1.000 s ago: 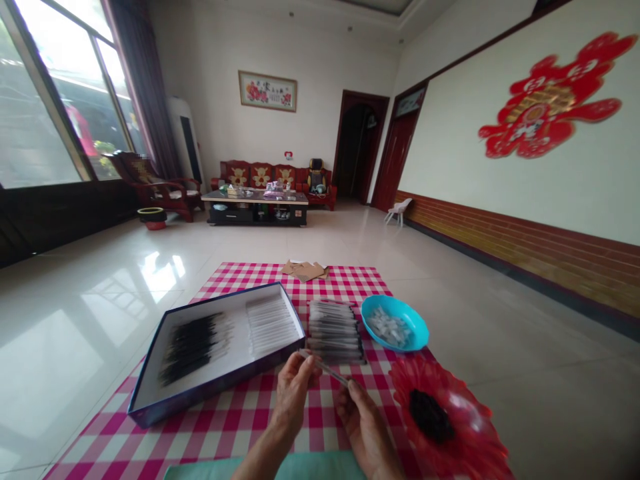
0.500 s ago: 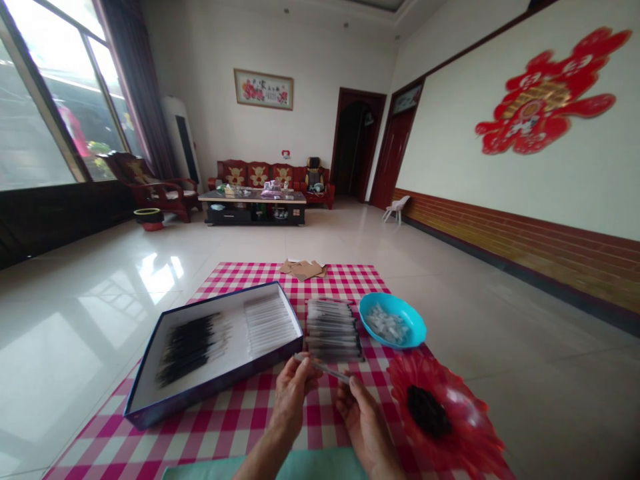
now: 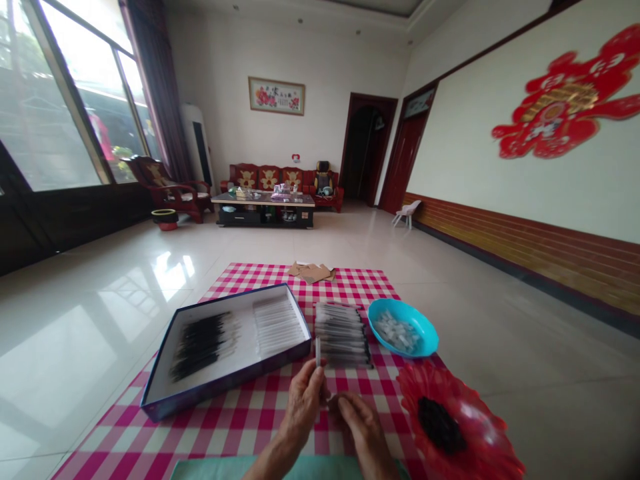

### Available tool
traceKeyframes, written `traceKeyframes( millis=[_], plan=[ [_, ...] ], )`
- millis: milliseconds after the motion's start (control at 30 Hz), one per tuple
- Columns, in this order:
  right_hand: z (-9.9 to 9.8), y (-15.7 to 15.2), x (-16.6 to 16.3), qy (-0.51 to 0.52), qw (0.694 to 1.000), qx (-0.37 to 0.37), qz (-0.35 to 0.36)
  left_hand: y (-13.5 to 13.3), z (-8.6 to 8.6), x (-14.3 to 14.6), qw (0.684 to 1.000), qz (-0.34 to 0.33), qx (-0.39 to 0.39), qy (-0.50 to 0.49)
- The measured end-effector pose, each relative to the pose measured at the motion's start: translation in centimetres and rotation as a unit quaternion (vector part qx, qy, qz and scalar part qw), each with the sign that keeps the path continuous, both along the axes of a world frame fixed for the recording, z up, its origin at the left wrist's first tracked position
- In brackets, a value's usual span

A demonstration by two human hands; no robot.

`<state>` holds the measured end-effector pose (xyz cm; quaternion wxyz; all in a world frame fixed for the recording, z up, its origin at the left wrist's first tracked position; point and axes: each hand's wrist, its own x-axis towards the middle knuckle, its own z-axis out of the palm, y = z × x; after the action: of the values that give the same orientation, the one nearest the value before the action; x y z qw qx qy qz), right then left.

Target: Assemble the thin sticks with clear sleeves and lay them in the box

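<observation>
The slim tube (image 3: 317,351) that lay slanted between both hands now stands upright in the left hand (image 3: 303,408), whose grip is closed around it. The right hand (image 3: 362,430) has moved off the tube and curls just beside the left; its fingers (image 3: 350,408) hide their inner side, so I cannot tell whether that grip holds anything. A small pale bit (image 3: 328,398) shows between the hands, too blurred to name.

All lies on a checked cloth (image 3: 240,427). From the hands, a stack of tubes (image 3: 341,335) sits at 12 o'clock, a blue-rimmed box (image 3: 225,381) of black-tipped brushes (image 3: 203,345) at 10 o'clock, a blue bowl (image 3: 403,327) of small clear pieces (image 3: 397,331) at 1 o'clock, and a red flower-shaped plate (image 3: 457,427) with a dark heap (image 3: 439,425) at 3 o'clock. The writing on the far framed picture (image 3: 276,95) is too small to read.
</observation>
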<state>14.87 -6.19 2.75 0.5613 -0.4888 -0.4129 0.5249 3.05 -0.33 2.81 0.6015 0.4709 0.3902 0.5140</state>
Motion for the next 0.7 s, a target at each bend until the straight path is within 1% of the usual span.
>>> traceKeyframes(
  millis=[67,167,233,300,400,533,633,700],
  plan=[
    [-0.7,0.2,0.1,0.012,1.000,-0.009,-0.013,0.0,-0.5,-0.3,0.999,0.001,0.001,0.040],
    [-1.3,0.4,0.2,0.020,0.999,-0.004,-0.036,-0.6,-0.8,-0.9,0.990,-0.008,0.051,0.132],
    [-1.3,0.4,0.4,0.012,0.998,0.014,-0.056,-1.3,-0.8,-1.3,0.972,-0.027,0.105,0.208],
    [-1.1,0.4,0.6,-0.007,0.997,0.026,-0.072,-1.9,-0.8,-1.9,0.947,-0.043,0.148,0.283],
    [-1.1,0.4,0.9,-0.028,0.996,0.027,-0.080,-2.5,-0.8,-2.7,0.913,-0.064,0.180,0.360],
    [-1.8,0.7,0.9,-0.003,0.997,0.022,-0.079,-2.8,-0.6,-3.2,0.892,-0.098,0.205,0.391],
    [-2.1,0.8,0.7,0.027,0.997,0.017,-0.074,-2.9,0.0,-3.1,0.886,-0.100,0.225,0.393],
    [-2.0,0.8,0.7,0.019,0.997,0.017,-0.069,-3.0,0.2,-3.0,0.877,-0.091,0.250,0.400]
  ],
)
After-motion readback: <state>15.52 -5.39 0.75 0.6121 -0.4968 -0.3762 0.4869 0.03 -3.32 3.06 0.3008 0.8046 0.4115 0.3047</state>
